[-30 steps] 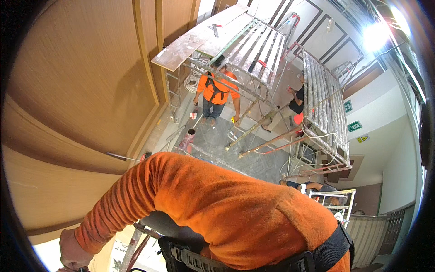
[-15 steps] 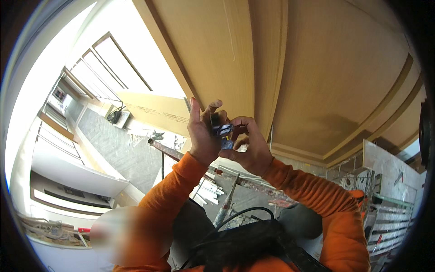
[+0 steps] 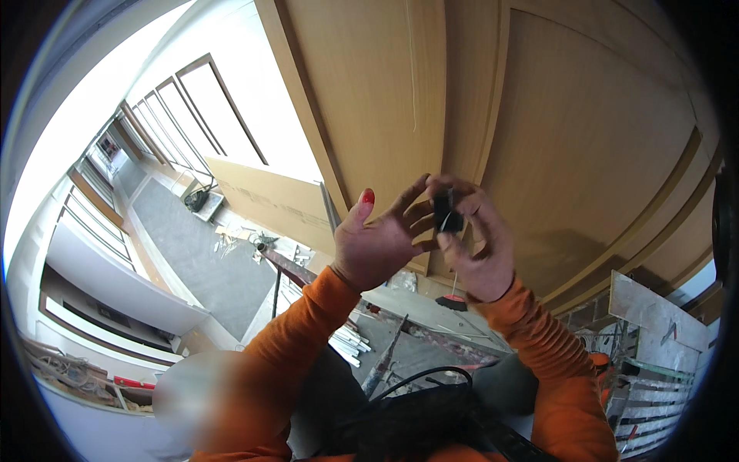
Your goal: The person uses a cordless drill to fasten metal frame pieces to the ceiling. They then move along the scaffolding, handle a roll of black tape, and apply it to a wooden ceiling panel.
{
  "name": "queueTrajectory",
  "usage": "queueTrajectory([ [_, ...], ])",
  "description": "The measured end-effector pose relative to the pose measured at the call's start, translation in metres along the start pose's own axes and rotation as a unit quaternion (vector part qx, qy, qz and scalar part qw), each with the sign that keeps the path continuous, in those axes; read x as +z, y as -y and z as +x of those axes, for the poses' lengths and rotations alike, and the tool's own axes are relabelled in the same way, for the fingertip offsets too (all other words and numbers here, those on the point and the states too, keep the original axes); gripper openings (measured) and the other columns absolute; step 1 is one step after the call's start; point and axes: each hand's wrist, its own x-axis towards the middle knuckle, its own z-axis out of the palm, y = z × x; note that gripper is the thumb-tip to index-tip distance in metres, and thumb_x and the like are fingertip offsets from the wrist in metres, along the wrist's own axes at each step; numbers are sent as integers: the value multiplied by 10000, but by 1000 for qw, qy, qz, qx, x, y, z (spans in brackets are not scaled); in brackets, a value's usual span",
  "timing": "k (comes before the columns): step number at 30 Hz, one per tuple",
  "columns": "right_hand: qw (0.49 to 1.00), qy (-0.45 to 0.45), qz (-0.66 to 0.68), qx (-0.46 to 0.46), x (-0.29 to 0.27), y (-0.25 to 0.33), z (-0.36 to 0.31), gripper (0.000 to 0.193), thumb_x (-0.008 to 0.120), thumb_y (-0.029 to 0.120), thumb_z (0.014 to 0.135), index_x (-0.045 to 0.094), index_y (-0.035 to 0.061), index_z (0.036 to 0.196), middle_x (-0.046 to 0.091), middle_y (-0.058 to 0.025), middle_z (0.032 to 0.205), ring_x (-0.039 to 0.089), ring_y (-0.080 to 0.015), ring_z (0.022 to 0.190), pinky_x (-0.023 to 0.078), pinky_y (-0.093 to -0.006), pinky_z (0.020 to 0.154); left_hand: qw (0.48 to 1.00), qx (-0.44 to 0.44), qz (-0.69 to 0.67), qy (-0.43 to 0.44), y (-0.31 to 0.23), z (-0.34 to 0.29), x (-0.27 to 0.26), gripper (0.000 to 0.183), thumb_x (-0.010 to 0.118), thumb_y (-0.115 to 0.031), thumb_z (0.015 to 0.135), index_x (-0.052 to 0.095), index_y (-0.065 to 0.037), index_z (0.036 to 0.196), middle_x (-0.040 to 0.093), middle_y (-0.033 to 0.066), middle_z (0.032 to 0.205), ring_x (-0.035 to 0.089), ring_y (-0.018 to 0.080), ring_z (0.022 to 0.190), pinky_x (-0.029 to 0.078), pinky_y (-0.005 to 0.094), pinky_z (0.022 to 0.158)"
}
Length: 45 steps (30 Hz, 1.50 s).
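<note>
A small black rectangular block (image 3: 448,212) is pinched upright between the thumb and fingers of my right hand (image 3: 486,242). A thin pale strand crosses its face; its exact kind is unclear. My left hand (image 3: 379,242) is open beside it, thumb up and fingers stretched toward the block. Whether those fingertips touch the block cannot be made out. A red patch covers the left thumb tip. Below my right hand is a dark, red-topped piece (image 3: 452,302), with a thin line rising from it toward the hand.
Tall wood panels (image 3: 377,92) rise ahead and to the right. A long board (image 3: 269,202) leans on the white wall at left. Below me are a paint-spattered metal tube (image 3: 389,350) and white strips (image 3: 350,343). A slatted rack (image 3: 658,400) stands at right.
My right hand has moved right and up, away from my left palm, with the black block now in its fingers. The blue piece between the hands no longer shows. My left fingers have spread.
</note>
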Motion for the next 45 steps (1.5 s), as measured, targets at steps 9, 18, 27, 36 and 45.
queueTrajectory([
  [9,990,-76,104,63,-45,17,0,305,648,313,1010,632,11,972,664,-93,1003,599,-129,743,468,-263,634,997,-58,-31,39,5,-1,-1,1150,286,-934,846,177,-115,1646,266,259,1648,253,405,1531,175,621,1240],
  [18,935,-120,107,315,-59,-20,3,520,567,552,1012,568,68,822,627,-83,768,560,-139,587,458,-294,519,719,-105,550,412,80,-20,76,901,545,-633,952,324,-19,1573,355,176,1606,353,298,1473,309,459,1209],
  [27,900,153,168,373,-20,-12,-22,425,635,464,1007,554,50,961,544,-68,929,550,-139,739,522,-310,615,832,-110,312,445,111,-54,86,759,549,-562,984,400,-21,1495,447,157,1474,431,254,1352,365,418,1116],
  [36,972,196,-114,63,-6,-8,-14,286,846,105,767,635,-14,919,642,-172,1243,660,-312,1057,529,-380,880,839,-102,332,418,97,-58,78,621,553,-490,1016,476,-22,1416,538,138,1341,509,210,1232,422,376,1023],
  [45,972,177,-148,41,-11,-22,-16,347,876,14,687,607,3,906,646,-158,1256,663,-289,1052,538,-366,860,856,-103,374,342,52,-58,64,490,557,-419,1048,552,-23,1338,629,119,1209,588,166,1111,478,334,931],
])
